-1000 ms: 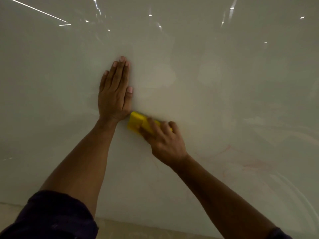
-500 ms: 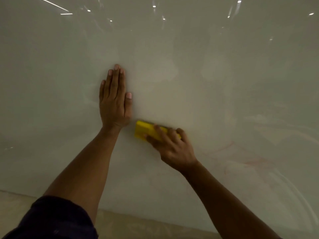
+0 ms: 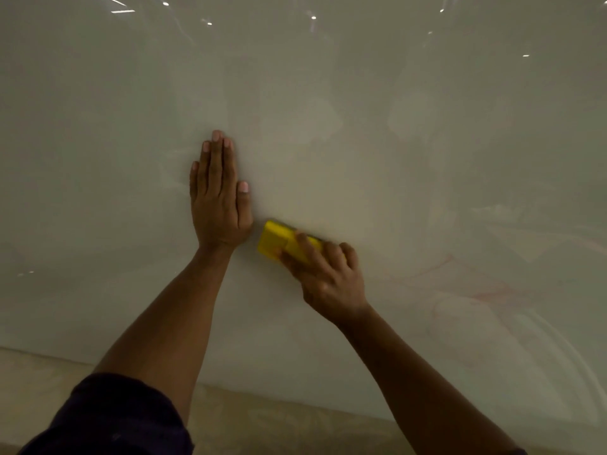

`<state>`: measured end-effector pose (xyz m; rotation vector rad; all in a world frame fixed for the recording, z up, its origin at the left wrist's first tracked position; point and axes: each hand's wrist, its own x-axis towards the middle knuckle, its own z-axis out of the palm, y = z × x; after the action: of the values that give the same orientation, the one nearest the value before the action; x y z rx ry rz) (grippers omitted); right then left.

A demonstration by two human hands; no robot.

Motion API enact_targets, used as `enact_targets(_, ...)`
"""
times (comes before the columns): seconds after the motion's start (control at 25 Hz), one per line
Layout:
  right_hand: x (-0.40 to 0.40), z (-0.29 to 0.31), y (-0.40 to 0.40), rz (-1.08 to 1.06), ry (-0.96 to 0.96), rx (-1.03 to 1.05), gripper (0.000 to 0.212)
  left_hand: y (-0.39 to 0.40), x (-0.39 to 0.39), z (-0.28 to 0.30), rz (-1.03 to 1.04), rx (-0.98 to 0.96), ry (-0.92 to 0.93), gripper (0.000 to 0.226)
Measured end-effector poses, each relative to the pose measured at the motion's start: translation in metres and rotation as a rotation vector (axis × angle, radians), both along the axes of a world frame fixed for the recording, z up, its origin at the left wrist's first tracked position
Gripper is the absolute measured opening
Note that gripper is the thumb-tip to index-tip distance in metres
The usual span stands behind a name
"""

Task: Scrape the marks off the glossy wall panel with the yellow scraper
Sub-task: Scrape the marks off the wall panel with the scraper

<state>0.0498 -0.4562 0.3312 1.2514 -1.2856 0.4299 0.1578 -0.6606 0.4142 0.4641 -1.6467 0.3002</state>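
I'm gripping the yellow scraper point(image 3: 275, 240) in my right hand point(image 3: 328, 277), pressing it to the wall panel point(image 3: 361, 159) at three o'clock of my left hand point(image 3: 218, 198), which is bracing flat, fingers straight. I'm judging firm, even pressure and a shallow blade angle best.

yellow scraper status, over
Left hand flat on wall panel, fingers straight. Right hand grips yellow scraper, pressed to panel. Faint pink marks right of it. Nothing in the way.

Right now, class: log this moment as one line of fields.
left hand: flat on wall panel | right hand: pressing yellow scraper to panel | faint reddish marks: remain at right
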Motion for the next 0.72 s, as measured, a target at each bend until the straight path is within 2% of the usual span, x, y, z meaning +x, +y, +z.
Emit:
enact_targets(0.08, -0.007, 0.004, 0.008, 0.030, 0.152, 0.124, 0.047, 0.001, 0.000, -0.002, -0.004, 0.010, 0.003, 0.062)
enact_targets(0.12, -0.011, 0.008, 0.011, 0.006, 0.127, 0.084, 0.047, 0.000, 0.000, -0.004, 0.000, 0.010, 0.001, 0.061)
enact_targets(0.24, -0.011, 0.015, 0.008, -0.051, -0.215, -0.229, 0.053, 0.000, -0.003, -0.008, 0.013, 0.015, 0.008, 0.060)
enact_targets(0.28, -0.007, 0.014, 0.004, -0.040, -0.246, -0.247, 0.054, 0.001, -0.004, -0.011, 0.010, 0.027, 0.012, 0.060)
enact_targets(0.32, -0.004, 0.009, 0.002, -0.021, -0.190, -0.201, 0.054, 0.003, -0.004, -0.016, 0.005, 0.044, 0.010, 0.061)
enact_targets(0.44, -0.015, -0.009, 0.012, 0.036, 0.162, 0.115, 0.054, 0.010, -0.002, -0.048, -0.015, 0.064, -0.022, 0.062)
enact_targets(0.48, -0.021, -0.012, 0.016, 0.019, 0.167, 0.122, 0.056, 0.010, -0.001, -0.060, -0.019, 0.058, -0.041, 0.063)
enact_targets(0.6, -0.017, -0.020, 0.017, -0.026, -0.125, -0.091, 0.059, 0.004, 0.004, -0.078, -0.003, 0.038, -0.086, 0.063)
enact_targets(0.64, -0.012, -0.025, 0.015, -0.017, -0.104, -0.064, 0.057, 0.002, 0.004, -0.078, 0.001, 0.035, -0.089, 0.063)
enact_targets(0.72, -0.010, -0.031, 0.022, -0.006, 0.065, 0.101, 0.054, 0.003, 0.003, -0.076, -0.003, 0.024, -0.093, 0.063)
